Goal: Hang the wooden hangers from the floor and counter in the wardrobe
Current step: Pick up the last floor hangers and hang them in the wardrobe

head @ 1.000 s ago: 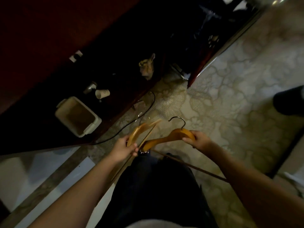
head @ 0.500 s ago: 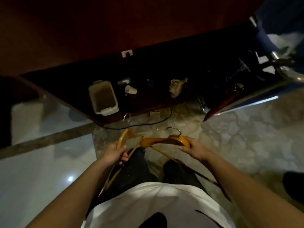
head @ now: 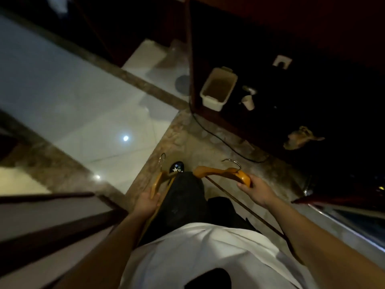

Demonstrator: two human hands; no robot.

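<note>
Gripping one wooden hanger [head: 161,180] in the left hand [head: 146,202], fingers closed around its shoulder, metal hook pointing away over the floor [head: 187,142]. Clutching a second hanger [head: 225,173] by one end in the right hand [head: 258,190], thin lower bar slanting back beside the dark trousers (hook turned upward). Standing near a dark counter [head: 270,90] carrying a pale tub [head: 218,88] and a small cup [head: 248,102], with a black cable [head: 220,140] trailing below.
</note>
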